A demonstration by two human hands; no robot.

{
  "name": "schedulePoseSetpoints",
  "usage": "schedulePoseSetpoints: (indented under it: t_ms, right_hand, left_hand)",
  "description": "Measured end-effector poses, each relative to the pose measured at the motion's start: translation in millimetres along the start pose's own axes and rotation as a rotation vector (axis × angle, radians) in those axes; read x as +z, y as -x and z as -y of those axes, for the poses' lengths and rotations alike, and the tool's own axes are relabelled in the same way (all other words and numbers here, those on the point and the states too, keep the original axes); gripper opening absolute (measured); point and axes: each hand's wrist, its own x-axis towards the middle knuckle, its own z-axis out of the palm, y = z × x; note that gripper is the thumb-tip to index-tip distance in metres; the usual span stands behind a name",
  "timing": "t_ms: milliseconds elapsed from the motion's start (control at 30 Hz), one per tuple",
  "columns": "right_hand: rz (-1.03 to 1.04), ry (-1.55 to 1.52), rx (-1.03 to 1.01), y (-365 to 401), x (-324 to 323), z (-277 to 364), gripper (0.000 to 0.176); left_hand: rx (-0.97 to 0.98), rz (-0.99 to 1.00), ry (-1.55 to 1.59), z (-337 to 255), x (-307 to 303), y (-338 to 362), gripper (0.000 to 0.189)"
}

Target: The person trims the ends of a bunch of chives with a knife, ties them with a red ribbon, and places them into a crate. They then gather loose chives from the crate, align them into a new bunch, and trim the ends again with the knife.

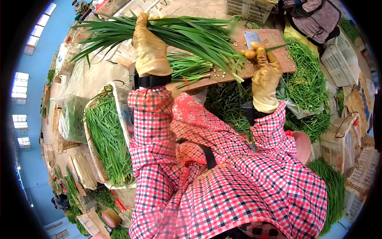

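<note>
My left hand, in a yellowish rubber glove, is closed around a big bunch of garlic chives. The leaf tips fan out to the left and the pale cut ends point right. My right hand, gloved the same way, pinches a single chive leaf beside those pale ends. Under the bunch stands a wooden board with a flat metal blade and small pale cut bits on it. A bundle of chives with a red tie lies on the board's left part.
A lined crate of chives stands at my left, near a plastic bag of greens. Loose leaves are heaped on the right. Plastic crates and a dark patterned bundle are at the back.
</note>
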Motion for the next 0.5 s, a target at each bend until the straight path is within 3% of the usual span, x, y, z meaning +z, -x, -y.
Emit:
schedulePoseSetpoints:
  t_ms: [167,200,267,300,367,400,433,467,500]
  right_hand:
    - [-0.133,0.071,-0.214,-8.3,-71.1,24.8,0.03]
    - [-0.176,0.11,-0.147,-12.8,-96.7,29.7,0.033]
    - [-0.198,0.639,0.121,-13.4,-106.6,40.3,0.035]
    - [-0.057,0.816,0.165,-11.7,-101.1,33.7,0.04]
    - [0.161,0.507,0.282,-2.3,-82.6,14.7,0.051]
    - [0.295,0.557,0.33,-1.4,-69.4,5.5,0.057]
    - [0.426,0.614,0.223,-4.3,-65.5,-26.2,0.064]
    - [0.473,0.277,0.32,5.1,-45.2,-36.9,0.07]
    - [0.467,0.413,0.439,11.7,-11.9,-13.4,0.064]
  left_hand:
    - [-0.007,-0.06,0.049,2.2,-5.0,-9.8,0.021]
    - [-0.008,-0.051,0.055,-1.1,-8.8,-13.6,0.021]
    - [0.042,-0.03,0.02,-8.8,-8.1,-2.2,0.02]
    - [0.045,-0.039,0.02,-10.2,-10.6,-2.2,0.02]
    - [0.032,0.0,0.06,-11.5,-19.5,-11.5,0.021]
    - [0.034,0.01,0.065,-9.5,-21.1,-10.6,0.021]
    - [0.036,0.022,0.071,-8.8,-21.3,-7.5,0.022]
    - [0.039,0.034,0.076,-7.6,-21.3,-5.0,0.022]
    - [0.028,0.081,0.095,-5.3,-22.6,-4.3,0.024]
